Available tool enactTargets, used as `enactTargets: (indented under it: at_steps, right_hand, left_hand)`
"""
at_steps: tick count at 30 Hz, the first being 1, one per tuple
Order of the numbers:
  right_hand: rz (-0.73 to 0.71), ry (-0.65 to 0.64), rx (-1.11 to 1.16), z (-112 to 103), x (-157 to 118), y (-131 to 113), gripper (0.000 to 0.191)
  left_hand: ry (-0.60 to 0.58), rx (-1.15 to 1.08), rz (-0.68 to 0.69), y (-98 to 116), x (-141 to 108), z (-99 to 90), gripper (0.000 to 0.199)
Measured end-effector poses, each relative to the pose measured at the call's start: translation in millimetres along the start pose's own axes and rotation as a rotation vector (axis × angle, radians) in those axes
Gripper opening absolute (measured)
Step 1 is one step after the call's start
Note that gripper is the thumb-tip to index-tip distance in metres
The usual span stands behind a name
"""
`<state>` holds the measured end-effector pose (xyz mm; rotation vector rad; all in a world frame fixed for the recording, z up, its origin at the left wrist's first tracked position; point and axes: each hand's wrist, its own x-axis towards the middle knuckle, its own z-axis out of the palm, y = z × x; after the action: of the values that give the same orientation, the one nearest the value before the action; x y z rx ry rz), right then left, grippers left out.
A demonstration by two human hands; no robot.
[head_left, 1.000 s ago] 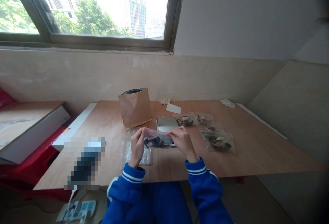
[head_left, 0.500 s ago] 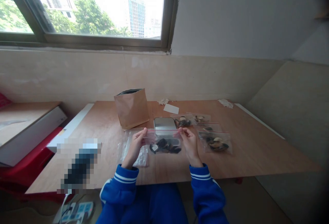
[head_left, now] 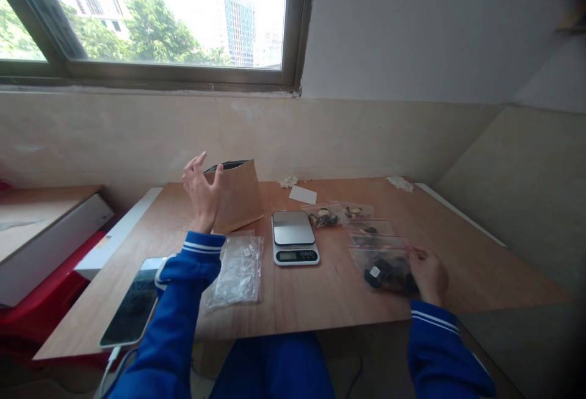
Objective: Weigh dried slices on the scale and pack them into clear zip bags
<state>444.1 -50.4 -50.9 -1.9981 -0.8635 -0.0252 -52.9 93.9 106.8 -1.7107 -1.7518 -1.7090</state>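
My right hand (head_left: 429, 272) pinches the top corner of a clear zip bag (head_left: 388, 272) with dark pieces and a small white label inside. That bag is at the right, over the other filled bags. My left hand (head_left: 201, 194) is raised, fingers spread, at the left side of a brown paper pouch (head_left: 238, 194) whose top gapes open. Whether the fingers touch the pouch I cannot tell. In the middle stands a digital kitchen scale (head_left: 293, 231) with a bare metal plate. Empty zip bags (head_left: 238, 269) lie flat to its left.
Behind the scale's right side lie zip bags (head_left: 326, 217) holding dark and pale pieces. A white card (head_left: 303, 195) and crumpled scraps (head_left: 400, 183) are at the table's back. A tablet-like device (head_left: 132, 304) with a cable lies front left.
My right hand has carried the bag of dark pieces rightward from before the scale. My left hand has let go of it and moved up and left to the pouch.
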Motion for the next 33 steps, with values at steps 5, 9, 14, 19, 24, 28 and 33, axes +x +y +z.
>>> enactTargets:
  at_steps: [5, 9, 14, 19, 24, 28, 33]
  right_hand:
    - [-0.342, 0.314, -0.184, 22, -48, -13, 0.052]
    - [-0.44, 0.128, -0.245, 37, -75, -22, 0.05]
    - [-0.446, 0.035, -0.32, 41, -69, -18, 0.05]
    - [-0.661, -0.064, -0.051, 28, -93, -100, 0.04]
    - [-1.115, -0.487, 0.274, 24, -167, -229, 0.039]
    - [-1.258, -0.551, 0.129, 41, -213, -269, 0.035]
    - [-0.994, -0.632, -0.108, 74, -226, -274, 0.025]
  left_hand:
    - [-0.141, 0.162, -0.033, -15, 28, 21.2, 0.05]
    - [-0.259, 0.268, -0.048, -21, 27, 24.9, 0.043]
    - [-0.38, 0.294, -0.147, -6, 23, -5.8, 0.038]
    - [-0.498, 0.327, -0.058, 18, -4, -49.6, 0.024]
    - [-0.649, 0.114, 0.101, 19, -51, -75.8, 0.023]
    - [-0.605, -0.008, 0.085, 12, -71, -81.4, 0.025]
    - [-0.575, -0.031, 0.043, 12, -90, -79.4, 0.026]
